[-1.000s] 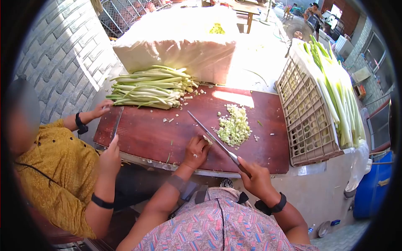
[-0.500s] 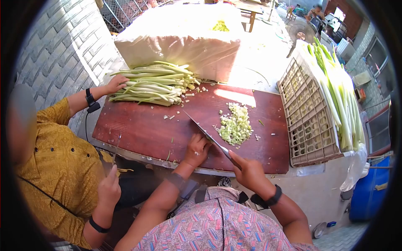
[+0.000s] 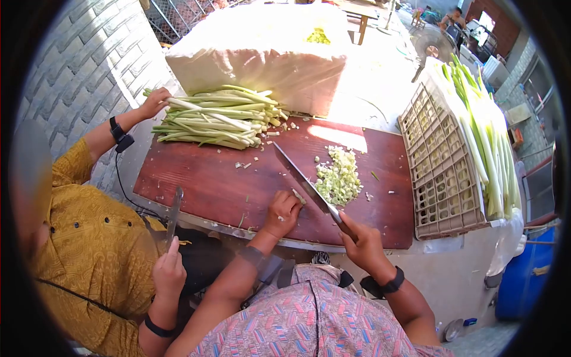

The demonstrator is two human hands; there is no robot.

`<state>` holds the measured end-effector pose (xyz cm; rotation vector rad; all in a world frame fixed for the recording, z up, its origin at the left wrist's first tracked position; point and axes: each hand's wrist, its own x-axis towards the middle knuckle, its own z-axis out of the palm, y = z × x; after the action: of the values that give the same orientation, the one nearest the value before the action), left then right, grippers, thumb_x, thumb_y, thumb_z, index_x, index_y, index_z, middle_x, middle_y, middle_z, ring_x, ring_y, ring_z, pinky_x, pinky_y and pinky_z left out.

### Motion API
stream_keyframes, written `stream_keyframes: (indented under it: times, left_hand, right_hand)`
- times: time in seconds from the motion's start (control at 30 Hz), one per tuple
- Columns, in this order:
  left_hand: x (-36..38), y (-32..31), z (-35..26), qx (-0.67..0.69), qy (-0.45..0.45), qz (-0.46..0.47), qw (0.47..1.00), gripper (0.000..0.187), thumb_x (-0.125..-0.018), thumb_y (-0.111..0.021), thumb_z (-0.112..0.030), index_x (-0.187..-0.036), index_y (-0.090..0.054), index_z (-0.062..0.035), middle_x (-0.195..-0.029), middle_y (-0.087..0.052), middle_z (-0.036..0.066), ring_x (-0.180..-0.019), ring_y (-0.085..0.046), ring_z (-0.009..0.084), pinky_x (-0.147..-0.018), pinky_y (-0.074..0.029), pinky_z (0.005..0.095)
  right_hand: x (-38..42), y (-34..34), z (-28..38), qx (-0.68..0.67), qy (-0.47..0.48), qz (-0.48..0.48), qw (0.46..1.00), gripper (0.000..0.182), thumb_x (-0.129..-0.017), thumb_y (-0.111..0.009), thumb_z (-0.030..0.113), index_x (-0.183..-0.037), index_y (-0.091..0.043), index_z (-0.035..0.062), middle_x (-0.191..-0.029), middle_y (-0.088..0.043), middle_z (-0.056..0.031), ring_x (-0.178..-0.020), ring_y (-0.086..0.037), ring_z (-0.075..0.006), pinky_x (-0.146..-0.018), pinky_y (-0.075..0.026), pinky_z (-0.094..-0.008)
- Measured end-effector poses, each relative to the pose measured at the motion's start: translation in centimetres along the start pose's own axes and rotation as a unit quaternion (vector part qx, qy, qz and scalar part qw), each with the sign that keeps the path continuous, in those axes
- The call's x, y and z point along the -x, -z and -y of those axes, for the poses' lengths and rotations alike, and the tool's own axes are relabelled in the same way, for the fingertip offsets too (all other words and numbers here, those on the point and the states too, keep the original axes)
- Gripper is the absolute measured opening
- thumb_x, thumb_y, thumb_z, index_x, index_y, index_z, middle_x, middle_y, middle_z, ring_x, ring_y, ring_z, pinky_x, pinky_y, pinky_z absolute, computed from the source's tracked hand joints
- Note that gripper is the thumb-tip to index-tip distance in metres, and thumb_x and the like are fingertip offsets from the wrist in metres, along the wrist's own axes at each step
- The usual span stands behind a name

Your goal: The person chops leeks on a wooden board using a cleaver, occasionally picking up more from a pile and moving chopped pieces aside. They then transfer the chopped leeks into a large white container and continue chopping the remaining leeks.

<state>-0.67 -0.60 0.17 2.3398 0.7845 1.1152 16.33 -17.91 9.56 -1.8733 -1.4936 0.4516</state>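
Observation:
My right hand (image 3: 361, 241) is closed round the handle of a long-bladed kitchen knife (image 3: 306, 184). Its blade slants up and left above the red cutting board (image 3: 208, 184). My left hand (image 3: 282, 213) rests on the board with curled fingers, holding a short piece of green onion (image 3: 299, 197) to the left of the blade. Just right of the knife lies a heap of chopped green onion (image 3: 338, 175). Whole green onions (image 3: 217, 116) are piled at the board's far left.
A co-worker in a yellow shirt (image 3: 89, 238) has one hand (image 3: 156, 102) at the onion pile and a small knife (image 3: 175, 211) in the other. On the right stands a plastic crate (image 3: 440, 166) with long green onions (image 3: 485, 143). A cloth-covered box (image 3: 256, 71) stands behind the board.
My knife has lifted and moved right, away from my left hand, exposing the onion piece. The co-worker's far hand shifted left and up, and their small knife rose.

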Motion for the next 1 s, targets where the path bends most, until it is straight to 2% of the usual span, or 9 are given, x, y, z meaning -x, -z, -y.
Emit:
stream_keyframes:
  times: [0.1,0.17,0.27,0.4,0.5,0.57,0.67,0.87,1.0]
  left_hand:
    - [-0.6,0.3,-0.8,0.012,-0.008,-0.026,1.000,0.012,-0.072,-0.069,0.001,-0.078,-0.061,-0.0041,-0.085,-0.060,0.012,-0.082,-0.058,0.0333,-0.071,-0.049,0.0408]
    - [-0.6,0.2,-0.7,0.009,-0.010,-0.024,1.000,0.012,-0.071,-0.069,0.001,-0.079,-0.061,-0.0041,-0.086,-0.060,0.012,-0.082,-0.058,0.0336,-0.071,-0.049,0.0411]
    - [0.2,-0.4,0.5,0.003,-0.015,-0.024,1.000,0.012,-0.072,-0.069,0.000,-0.079,-0.062,-0.0042,-0.086,-0.060,0.013,-0.081,-0.058,0.0340,-0.070,-0.049,0.0416]
    - [0.2,-0.3,0.6,-0.004,-0.012,-0.015,1.000,0.012,-0.072,-0.069,0.000,-0.079,-0.062,-0.0047,-0.085,-0.059,0.013,-0.080,-0.058,0.0339,-0.070,-0.049,0.0417]
    - [0.2,-0.1,0.5,0.003,0.005,0.009,1.000,0.012,-0.073,-0.066,0.001,-0.082,-0.062,-0.0052,-0.090,-0.059,0.012,-0.086,-0.056,0.0351,-0.075,-0.048,0.0419]
    - [0.2,-0.1,0.4,0.002,0.006,0.007,1.000,0.012,-0.073,-0.066,0.001,-0.082,-0.062,-0.0052,-0.090,-0.059,0.012,-0.085,-0.056,0.0350,-0.075,-0.048,0.0420]
    - [0.1,-0.1,0.5,0.000,0.005,0.006,1.000,0.011,-0.073,-0.066,0.001,-0.082,-0.062,-0.0053,-0.088,-0.058,0.012,-0.084,-0.056,0.0348,-0.074,-0.047,0.0421]
    - [-0.2,0.2,0.0,-0.012,0.003,0.012,1.000,0.011,-0.073,-0.066,0.002,-0.081,-0.062,-0.0052,-0.086,-0.057,0.012,-0.084,-0.055,0.0341,-0.074,-0.047,0.0418]
    - [-0.3,0.4,-0.2,-0.012,-0.003,0.014,1.000,0.012,-0.073,-0.067,0.002,-0.080,-0.062,-0.0053,-0.088,-0.059,0.011,-0.087,-0.057,0.0330,-0.075,-0.048,0.0407]
  right_hand:
    - [1.7,1.3,0.7,-0.003,0.016,-0.001,1.000,0.048,-0.080,-0.070,0.002,-0.128,-0.061,0.0097,-0.084,-0.068,-0.0197,-0.072,-0.068,-0.0332,-0.065,-0.053,-0.0350]
    - [2.3,1.7,0.8,-0.009,0.023,0.005,1.000,0.050,-0.080,-0.070,0.010,-0.128,-0.061,0.0163,-0.073,-0.062,-0.0171,-0.064,-0.062,-0.0361,-0.058,-0.050,-0.0438]
    - [2.6,2.5,1.4,0.023,-0.019,0.060,0.998,0.049,-0.081,-0.070,0.003,-0.128,-0.061,0.0102,-0.085,-0.068,-0.0181,-0.073,-0.068,-0.0335,-0.066,-0.053,-0.0358]
    - [2.8,1.8,0.5,0.005,0.034,0.009,0.999,0.048,-0.080,-0.071,0.010,-0.126,-0.063,0.0154,-0.071,-0.062,-0.0161,-0.060,-0.062,-0.0343,-0.055,-0.049,-0.0429]
    - [2.4,2.0,0.8,-0.009,0.030,0.016,0.999,0.049,-0.079,-0.071,0.010,-0.127,-0.062,0.0153,-0.071,-0.062,-0.0165,-0.061,-0.062,-0.0351,-0.056,-0.049,-0.0438]
    - [1.6,2.1,1.4,0.007,-0.006,0.075,0.997,0.050,-0.081,-0.069,0.004,-0.129,-0.061,0.0121,-0.084,-0.068,-0.0190,-0.072,-0.067,-0.0359,-0.065,-0.053,-0.0387]
    - [0.0,0.6,1.7,0.048,-0.002,0.082,0.995,0.049,-0.082,-0.068,0.006,-0.130,-0.060,0.0138,-0.084,-0.067,-0.0197,-0.072,-0.066,-0.0378,-0.063,-0.052,-0.0414]
    - [-3.3,-4.5,0.5,0.060,0.019,0.062,0.996,0.051,-0.082,-0.067,0.005,-0.131,-0.058,0.0145,-0.086,-0.067,-0.0217,-0.072,-0.065,-0.0395,-0.063,-0.052,-0.0450]
    - [-3.3,-5.1,-1.0,-0.002,0.045,0.013,0.999,0.051,-0.082,-0.067,0.005,-0.131,-0.058,0.0133,-0.086,-0.066,-0.0229,-0.073,-0.065,-0.0399,-0.064,-0.052,-0.0424]
